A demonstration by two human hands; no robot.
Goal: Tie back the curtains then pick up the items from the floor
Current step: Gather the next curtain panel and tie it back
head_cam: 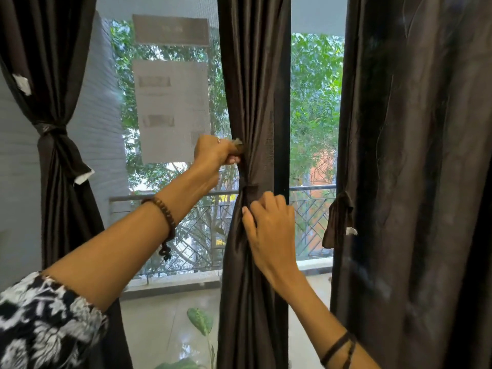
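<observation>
So we're working on the middle curtain right now, the one hanging in front of the window frame between the two glass panes. Our left hand is curling round the end of the tie-back and pulling it out to the left, while our right hand is pinching the gathered folds just below the knot, fingers bent into the fabric. The left curtain is already looking tied at its waist. The right curtain is hanging loose, with its own tie strip dangling off its left edge.

Fabric is looking satiny and soft, probably light but slippery, so we're guessing the bundle wants to slide out of a loose knot. Best hold seems to be right at the gathered waist, bunching it tight while the strip gets cinched
</observation>
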